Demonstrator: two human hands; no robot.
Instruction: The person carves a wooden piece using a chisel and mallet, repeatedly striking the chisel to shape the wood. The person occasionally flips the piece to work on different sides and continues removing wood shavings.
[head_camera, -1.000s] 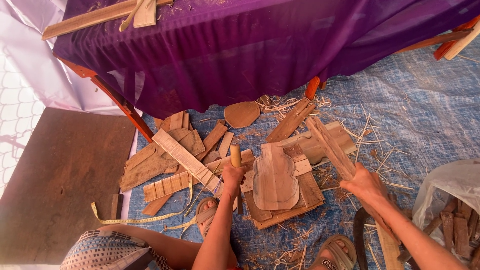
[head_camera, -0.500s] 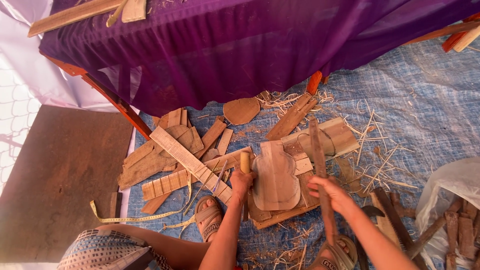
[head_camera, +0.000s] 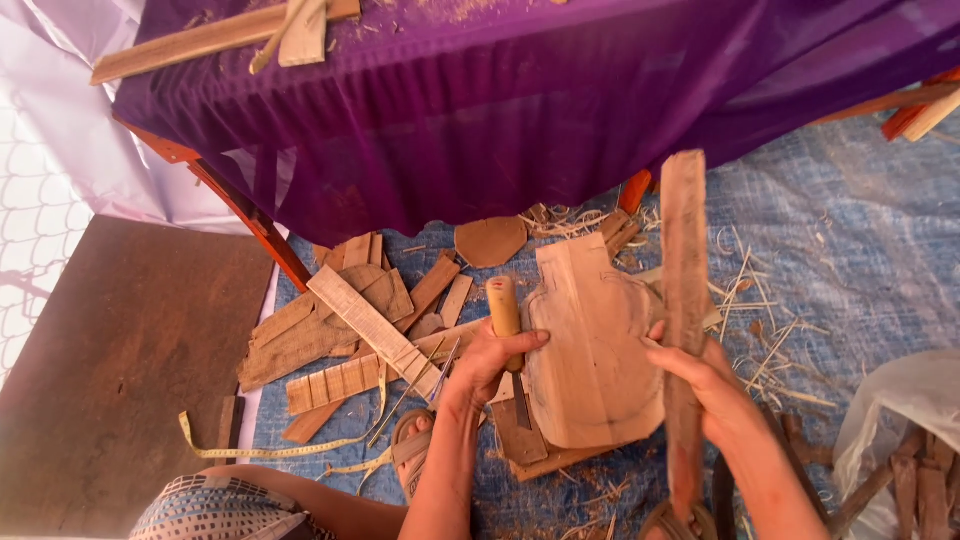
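- 2 bare hands are busy over a pile of wood offcuts on the blue tarp (head_camera: 860, 230), seen from above the person's own forearms.
- left hand (head_camera: 490, 362) is closed around a chisel (head_camera: 505, 318), its pale round wooden handle sticking up past the fingers and the dark blade showing below the palm; the fingertips also press against the left edge of the carved board.
- carved board (head_camera: 590, 345) is a light, flat piece with a narrow neck at the top and a rounded lower body (pencil outline faintly visible on it); it stands tilted between both hands, resting on scrap boards beneath.
- right hand (head_camera: 705, 385) grips a long wooden stick (head_camera: 684, 250), held nearly upright just beside the board's right edge, its top end reaching toward the purple cloth.
- purple cloth (head_camera: 520, 110) drapes a table behind the work, with wood strips lying on top.
- yellow measuring tape (head_camera: 275, 450) curls on the floor near the left knee, beside a slatted wood piece (head_camera: 335, 382).
- sandalled foot (head_camera: 412, 455) sits just under the left wrist.
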